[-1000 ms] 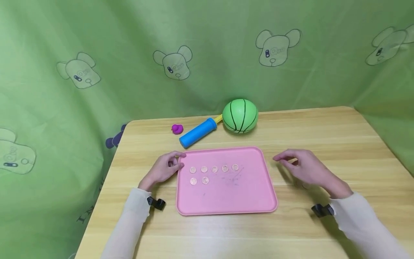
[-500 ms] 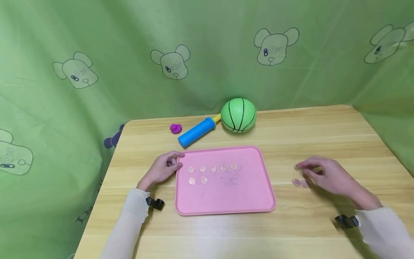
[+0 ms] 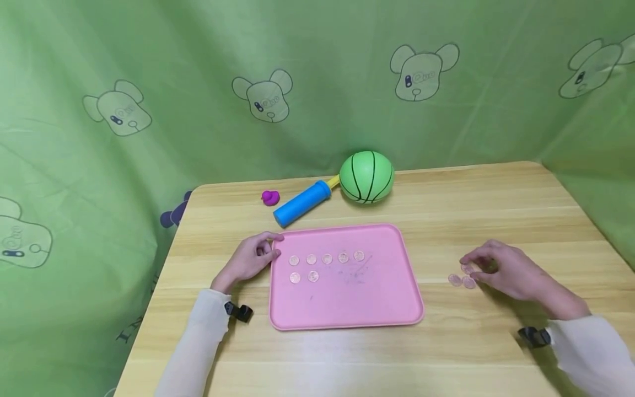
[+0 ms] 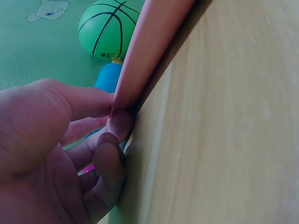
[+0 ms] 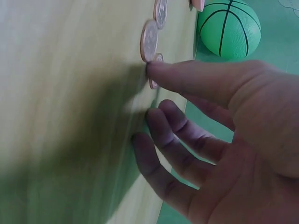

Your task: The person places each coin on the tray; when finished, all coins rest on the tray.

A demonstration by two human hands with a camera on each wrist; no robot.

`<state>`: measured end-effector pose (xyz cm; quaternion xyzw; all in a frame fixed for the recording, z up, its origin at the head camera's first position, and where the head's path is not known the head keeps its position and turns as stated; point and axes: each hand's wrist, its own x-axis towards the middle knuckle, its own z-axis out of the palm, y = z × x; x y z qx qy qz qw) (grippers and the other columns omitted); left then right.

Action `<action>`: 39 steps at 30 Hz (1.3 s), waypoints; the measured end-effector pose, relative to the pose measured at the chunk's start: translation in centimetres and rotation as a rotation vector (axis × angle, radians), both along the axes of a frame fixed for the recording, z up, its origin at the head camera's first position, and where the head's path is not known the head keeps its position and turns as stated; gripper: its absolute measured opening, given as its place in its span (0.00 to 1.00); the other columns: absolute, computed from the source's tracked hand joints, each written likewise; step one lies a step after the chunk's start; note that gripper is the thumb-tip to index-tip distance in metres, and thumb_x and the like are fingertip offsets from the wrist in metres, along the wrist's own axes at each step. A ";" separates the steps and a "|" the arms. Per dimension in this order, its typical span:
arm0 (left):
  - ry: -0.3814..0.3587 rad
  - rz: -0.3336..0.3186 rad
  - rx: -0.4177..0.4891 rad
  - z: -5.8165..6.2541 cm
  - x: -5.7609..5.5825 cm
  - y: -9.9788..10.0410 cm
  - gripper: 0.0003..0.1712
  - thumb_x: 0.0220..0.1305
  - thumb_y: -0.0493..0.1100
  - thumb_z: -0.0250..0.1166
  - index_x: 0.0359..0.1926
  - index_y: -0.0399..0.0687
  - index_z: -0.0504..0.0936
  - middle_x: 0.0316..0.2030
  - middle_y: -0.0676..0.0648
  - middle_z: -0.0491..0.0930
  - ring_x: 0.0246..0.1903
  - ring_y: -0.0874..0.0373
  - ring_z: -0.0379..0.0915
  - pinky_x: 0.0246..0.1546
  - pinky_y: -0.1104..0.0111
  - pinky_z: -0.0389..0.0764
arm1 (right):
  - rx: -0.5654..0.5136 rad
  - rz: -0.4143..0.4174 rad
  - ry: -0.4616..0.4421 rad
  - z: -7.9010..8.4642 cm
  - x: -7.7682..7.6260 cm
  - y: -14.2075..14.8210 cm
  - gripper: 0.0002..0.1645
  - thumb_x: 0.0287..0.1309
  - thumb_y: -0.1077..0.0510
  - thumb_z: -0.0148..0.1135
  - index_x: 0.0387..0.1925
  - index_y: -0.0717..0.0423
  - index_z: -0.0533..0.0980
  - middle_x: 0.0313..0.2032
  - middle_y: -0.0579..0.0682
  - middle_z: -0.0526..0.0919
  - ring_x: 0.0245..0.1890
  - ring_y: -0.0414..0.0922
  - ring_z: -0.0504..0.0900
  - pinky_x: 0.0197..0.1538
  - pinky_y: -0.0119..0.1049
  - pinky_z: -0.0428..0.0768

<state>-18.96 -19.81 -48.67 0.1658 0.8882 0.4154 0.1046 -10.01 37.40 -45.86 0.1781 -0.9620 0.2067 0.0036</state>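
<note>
My left hand (image 3: 250, 258) grips the pink tray (image 3: 367, 306) at its upper left corner; the left wrist view has the thumb on the rim (image 4: 147, 56) and other fingers beneath and beside it. Several copper-coloured coins (image 3: 327, 258) lie on the tray, in a longer row above a shorter one. Right of the tray, my right hand (image 3: 513, 274) is down at three coins on the table. Its thumb and index finger pinch the farthest coin (image 3: 467, 269) at its edges. Two coins (image 3: 454, 280) lie flat beside it; in the right wrist view the thumb partly covers the pinched coin.
Behind the tray, a blue hand pump (image 3: 301, 204) with a yellow end lies against a green toy basketball (image 3: 367, 177). A purple rubber duck (image 3: 270, 198) stands to their left. Green cloth (image 3: 327, 132) printed with bear heads hangs behind the wooden table (image 3: 496, 209).
My right hand has moved from the tray's right side out to the loose coins, and its thumb and index finger have closed around one. My left hand stays at the tray corner.
</note>
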 end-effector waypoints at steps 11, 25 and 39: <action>-0.004 -0.002 0.007 0.1 0.0 0.1 0.21 0.75 0.37 0.69 0.66 0.44 0.84 0.31 0.47 0.82 0.29 0.58 0.73 0.35 0.72 0.74 | -0.036 0.000 -0.097 0.1 -0.6 0.9 0.15 0.57 0.63 0.82 0.37 0.51 0.80 0.33 0.42 0.77 0.34 0.32 0.69 0.37 0.31 0.72; -0.009 0.001 0.016 0.0 -0.1 0.0 0.20 0.75 0.36 0.69 0.65 0.44 0.85 0.30 0.48 0.81 0.28 0.59 0.72 0.34 0.72 0.73 | -0.146 -0.104 -0.119 0.8 -0.9 -1.9 0.07 0.69 0.62 0.74 0.46 0.55 0.87 0.37 0.45 0.90 0.36 0.27 0.82 0.41 0.26 0.83; -0.008 0.004 0.009 0.0 -0.1 0.0 0.21 0.75 0.36 0.70 0.65 0.44 0.85 0.30 0.48 0.82 0.27 0.59 0.72 0.33 0.72 0.73 | -0.347 -0.019 -0.231 2.7 -2.1 -10.8 0.10 0.67 0.60 0.76 0.48 0.56 0.87 0.38 0.48 0.90 0.38 0.39 0.85 0.42 0.30 0.86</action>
